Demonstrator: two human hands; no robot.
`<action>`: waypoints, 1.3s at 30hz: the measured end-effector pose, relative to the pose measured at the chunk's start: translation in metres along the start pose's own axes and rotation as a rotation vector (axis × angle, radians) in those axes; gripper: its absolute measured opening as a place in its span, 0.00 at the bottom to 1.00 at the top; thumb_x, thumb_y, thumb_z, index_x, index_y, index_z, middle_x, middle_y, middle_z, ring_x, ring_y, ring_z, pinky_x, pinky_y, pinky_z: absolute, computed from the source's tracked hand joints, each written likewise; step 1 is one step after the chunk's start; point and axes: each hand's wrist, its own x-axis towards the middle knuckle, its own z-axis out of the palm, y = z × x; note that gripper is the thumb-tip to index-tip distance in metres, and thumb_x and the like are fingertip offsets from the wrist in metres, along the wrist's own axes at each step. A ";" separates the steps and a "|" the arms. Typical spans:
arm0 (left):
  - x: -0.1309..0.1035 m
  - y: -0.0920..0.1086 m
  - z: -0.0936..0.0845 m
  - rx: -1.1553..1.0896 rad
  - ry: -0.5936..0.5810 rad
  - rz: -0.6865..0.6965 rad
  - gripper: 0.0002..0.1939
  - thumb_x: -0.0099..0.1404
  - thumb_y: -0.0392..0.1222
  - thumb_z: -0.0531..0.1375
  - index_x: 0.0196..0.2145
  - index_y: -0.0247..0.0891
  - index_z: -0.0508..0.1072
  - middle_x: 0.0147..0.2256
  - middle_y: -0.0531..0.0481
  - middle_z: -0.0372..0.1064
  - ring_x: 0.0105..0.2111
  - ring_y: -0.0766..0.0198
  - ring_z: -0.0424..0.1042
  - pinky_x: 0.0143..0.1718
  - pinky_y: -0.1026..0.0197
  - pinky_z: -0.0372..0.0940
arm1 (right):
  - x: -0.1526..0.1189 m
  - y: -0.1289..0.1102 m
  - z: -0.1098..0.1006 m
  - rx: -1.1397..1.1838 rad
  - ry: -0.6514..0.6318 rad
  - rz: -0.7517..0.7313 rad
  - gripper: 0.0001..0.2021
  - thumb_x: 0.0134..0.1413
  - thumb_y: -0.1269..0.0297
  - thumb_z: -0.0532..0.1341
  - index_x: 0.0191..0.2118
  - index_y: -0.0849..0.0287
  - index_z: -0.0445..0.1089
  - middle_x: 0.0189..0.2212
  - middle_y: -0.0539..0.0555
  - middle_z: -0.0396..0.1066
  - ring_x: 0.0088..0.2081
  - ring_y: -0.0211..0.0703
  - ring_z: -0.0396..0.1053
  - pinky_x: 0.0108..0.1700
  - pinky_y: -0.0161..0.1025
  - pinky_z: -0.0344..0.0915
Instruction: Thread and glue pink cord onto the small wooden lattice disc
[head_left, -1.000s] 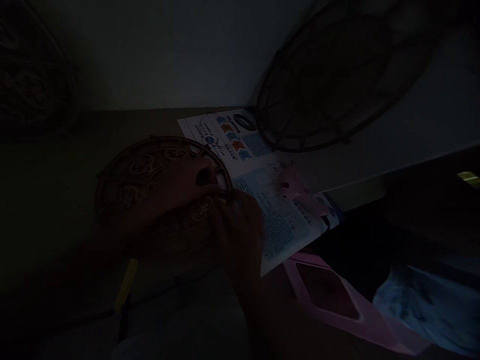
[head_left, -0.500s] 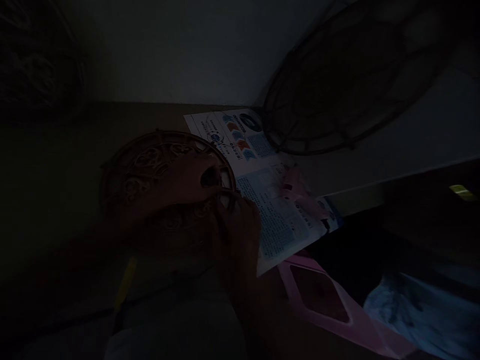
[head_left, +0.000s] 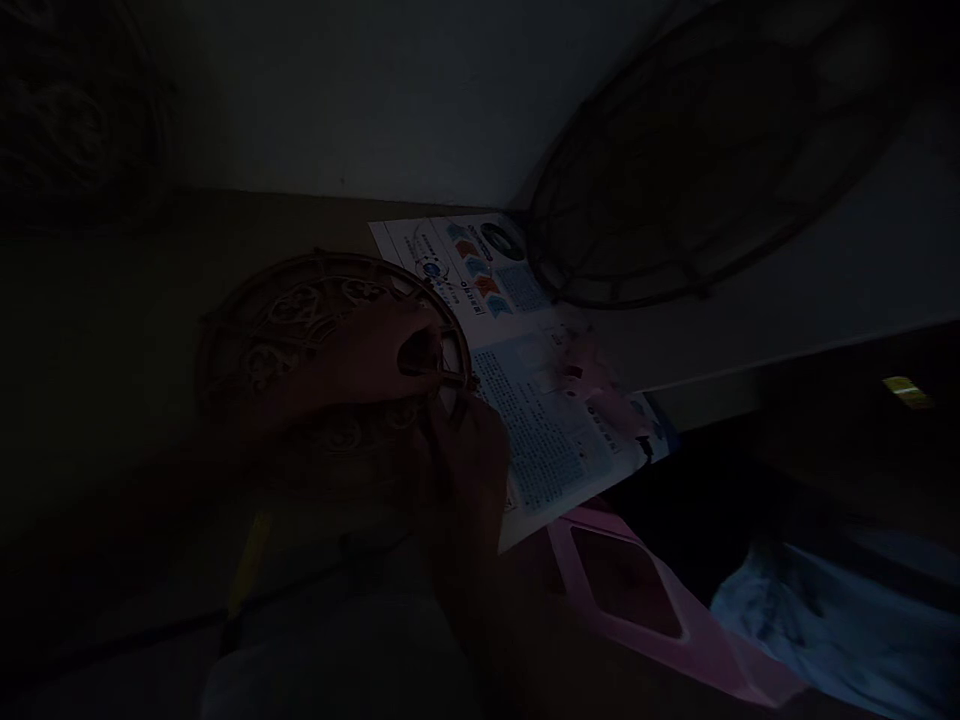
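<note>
The view is very dark. A round brown openwork frame with scroll ornaments lies on the surface. Across its top reaches my left hand, its thumb and fingers curled around the right part of the frame near the rim. My right hand is at the lower right rim, fingers bent against it; whether a small thing is between them is too dark to tell. Under the frame's right side lies a printed sheet with blue and orange arrows.
A pink object rests on the sheet. A larger round frame leans at the upper right, another ornate disc at the upper left. Nearer are a yellow-handled tool, a pink frame-like piece and pale blue cloth.
My right hand has shifted slightly left and down along the rim. My left hand stays on the frame, and the view has moved a little.
</note>
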 end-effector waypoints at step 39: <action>-0.004 -0.002 -0.007 0.117 -0.205 0.051 0.31 0.62 0.67 0.63 0.46 0.36 0.71 0.52 0.35 0.66 0.50 0.44 0.66 0.51 0.49 0.60 | -0.010 0.019 -0.008 0.260 -0.015 0.054 0.16 0.66 0.73 0.61 0.54 0.54 0.78 0.54 0.55 0.79 0.64 0.52 0.70 0.59 0.50 0.75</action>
